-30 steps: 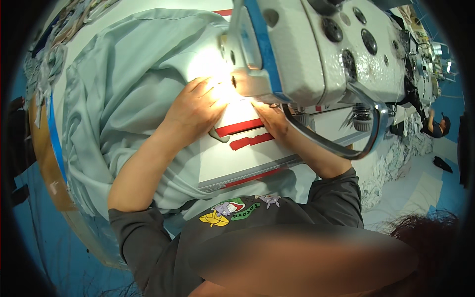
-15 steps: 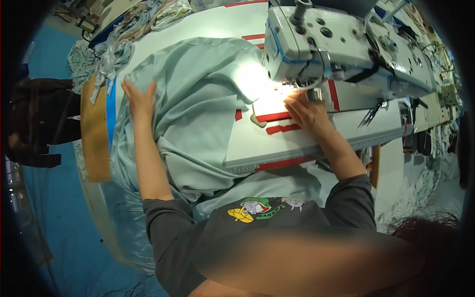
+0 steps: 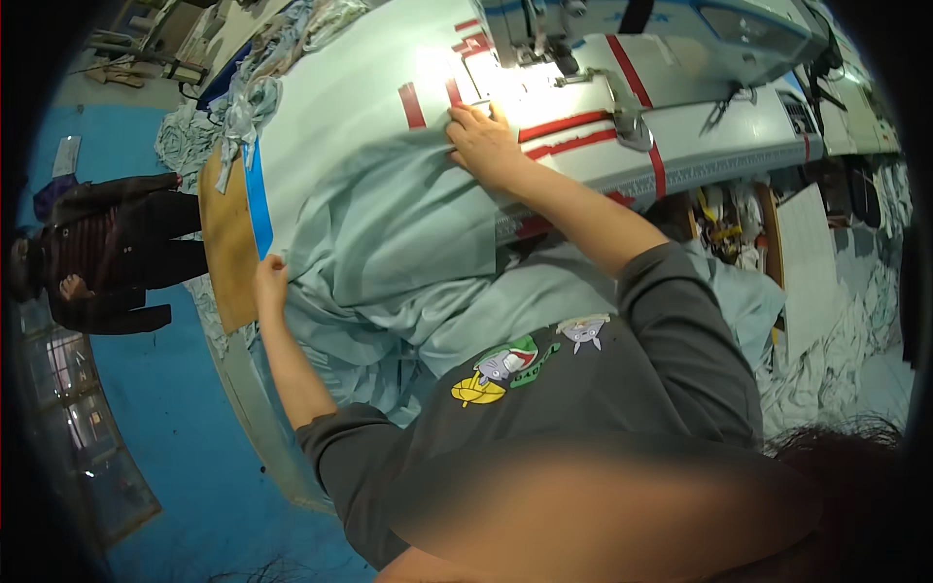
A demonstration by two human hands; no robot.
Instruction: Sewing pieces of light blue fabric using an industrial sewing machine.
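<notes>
A large pale green fabric [image 3: 389,233] lies spread over the white sewing table [image 3: 330,97] and hangs off its near edge. My right hand [image 3: 483,146] lies on the fabric's far edge with fingers curled over it, just in front of the sewing machine's needle area [image 3: 554,58], which a lamp lights. My left hand [image 3: 270,277] is stretched far to the left and grips the fabric where it drapes over the table's left edge. The white sewing machine [image 3: 680,29] stands at the top.
Red tape marks [image 3: 564,131] run across the table by the needle. A brown board with blue tape [image 3: 231,233] lies at the table's left end, with bunched fabric [image 3: 233,107] beyond it. A person in dark clothes [image 3: 107,253] stands at left on the blue floor. Cloth piles lie at right [image 3: 826,369].
My left hand left the needle area and swung out to the left, then slid down along the fabric's edge. My right hand stayed by the needle. The view has turned left.
</notes>
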